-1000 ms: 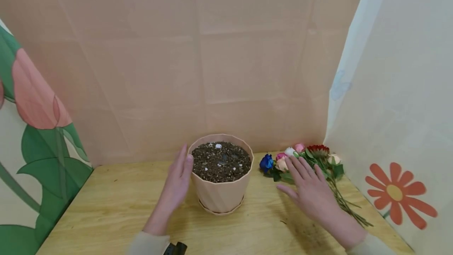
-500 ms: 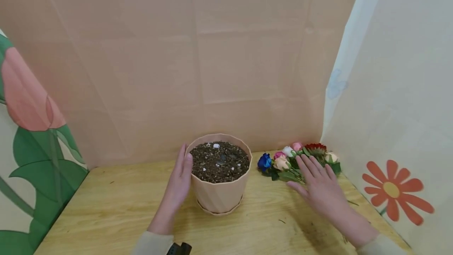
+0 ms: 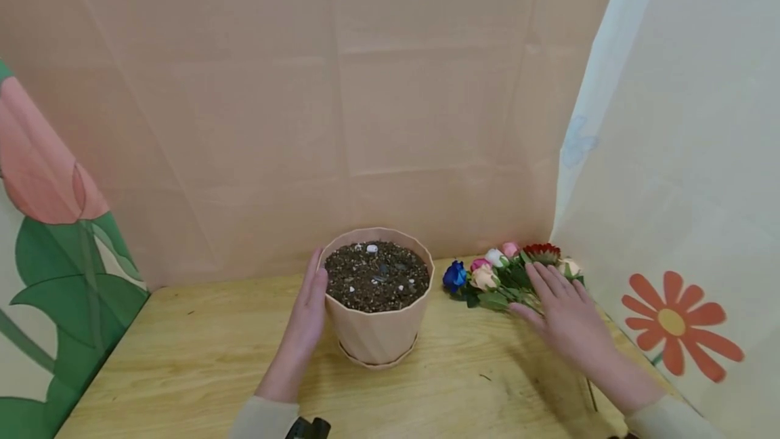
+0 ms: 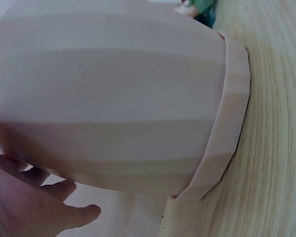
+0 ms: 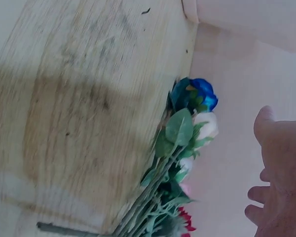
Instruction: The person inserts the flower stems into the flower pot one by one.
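A pale pink flowerpot (image 3: 380, 336) full of dark soil (image 3: 384, 286) stands upright on a matching saucer (image 3: 379, 364) in the middle of the head view. My left hand (image 3: 307, 314) lies along the pot's left side, fingers extended near the rim; the left wrist view shows its fingers (image 4: 79, 216) by the pot wall. To the right lies a bunch of flowers: a blue rose (image 3: 454, 276), a peach rose (image 3: 484, 278), a red bloom (image 3: 542, 253) and others. Over their leaves and stems hovers my right hand (image 3: 567, 317), fingers extended, holding nothing and hiding most stems.
Everything stands on a wooden table (image 3: 201, 351). A pink-brown backdrop (image 3: 244, 120) rises behind it. Printed sheets flank both sides, one with a tulip (image 3: 45, 161), one with an orange flower (image 3: 670, 322). Small dark crumbs (image 5: 146, 11) dot the tabletop.
My right hand has moved to the right over the flowers, uncovering the peach rose and some leaves. The left hand has stayed beside the pot. The head view has shifted slightly.
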A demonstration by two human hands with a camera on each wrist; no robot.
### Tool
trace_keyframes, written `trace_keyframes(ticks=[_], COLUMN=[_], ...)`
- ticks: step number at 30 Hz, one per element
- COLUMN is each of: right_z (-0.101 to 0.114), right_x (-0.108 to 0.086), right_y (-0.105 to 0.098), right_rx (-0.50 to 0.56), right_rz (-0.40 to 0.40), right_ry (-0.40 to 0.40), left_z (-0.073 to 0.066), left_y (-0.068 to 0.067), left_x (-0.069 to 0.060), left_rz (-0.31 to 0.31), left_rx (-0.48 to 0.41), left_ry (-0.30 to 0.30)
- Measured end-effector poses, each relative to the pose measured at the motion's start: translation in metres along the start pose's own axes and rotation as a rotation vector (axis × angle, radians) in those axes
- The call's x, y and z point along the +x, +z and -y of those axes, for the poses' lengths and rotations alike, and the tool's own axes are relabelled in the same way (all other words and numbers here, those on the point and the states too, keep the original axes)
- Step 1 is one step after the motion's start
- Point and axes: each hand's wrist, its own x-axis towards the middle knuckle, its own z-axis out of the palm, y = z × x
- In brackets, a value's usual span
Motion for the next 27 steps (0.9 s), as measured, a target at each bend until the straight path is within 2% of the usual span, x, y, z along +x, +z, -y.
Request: trace_keyframes(ticks=[6,13,24,27], right_z=[-0.012,-0.027,-0.050,-0.058], right_x=[-0.002,-0.002,-0.010,-0.012], right_y=[0.003,0.005,0.013,0.017], right_rx=[0.017,0.030,0.030,0.027], right_rz=[-0.036,-0.034,-0.096,-0.088], right_ry=[-0.002,0.014,0.069,0.094], left_z=[-0.001,0.000,0.002,0.004], left_y=[0.001,0.001,0.001,0.001], left_x=[0.000,0.000,0.001,0.001], left_rz=[0.004,0.001,0.007,0.006], left_rx=[-0.010,-0.006,-0.023,-0.025], left_ry=[0.020,0.024,0.039,0.038])
